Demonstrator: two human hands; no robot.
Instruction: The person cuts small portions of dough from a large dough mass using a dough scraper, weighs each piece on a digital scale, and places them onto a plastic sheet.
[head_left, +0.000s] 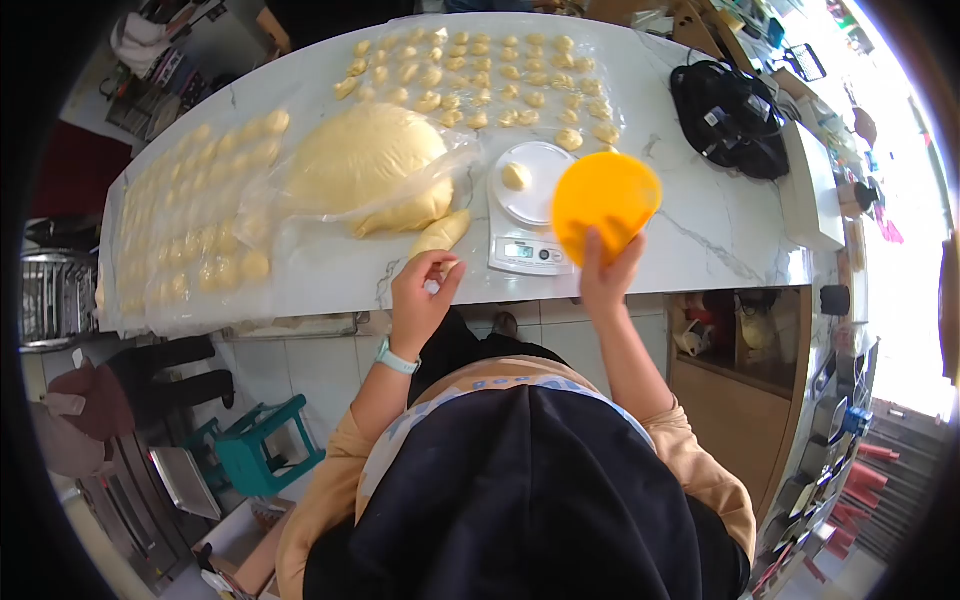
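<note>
My left hand (pixel 422 297) is closed at the near end of a rolled strip of dough (pixel 441 234), fingers curled with a bit of dough by the fingertips. A yellow round-edged plastic scraper (pixel 604 196), slightly blurred, is gripped in my right hand (pixel 608 272) and raised over the right side of the scale. On the white digital scale (pixel 528 256) sits one small dough piece (pixel 516 177). Just beyond the strip, a large mound of dough (pixel 365 155) lies partly under clear plastic.
Many small dough pieces (pixel 483 80) lie on plastic at the table's back. Plastic-covered dough balls (pixel 200 215) fill the left side. A black bag (pixel 728 120) and a white box (pixel 812 185) are at the right. A green stool (pixel 262 450) stands below left.
</note>
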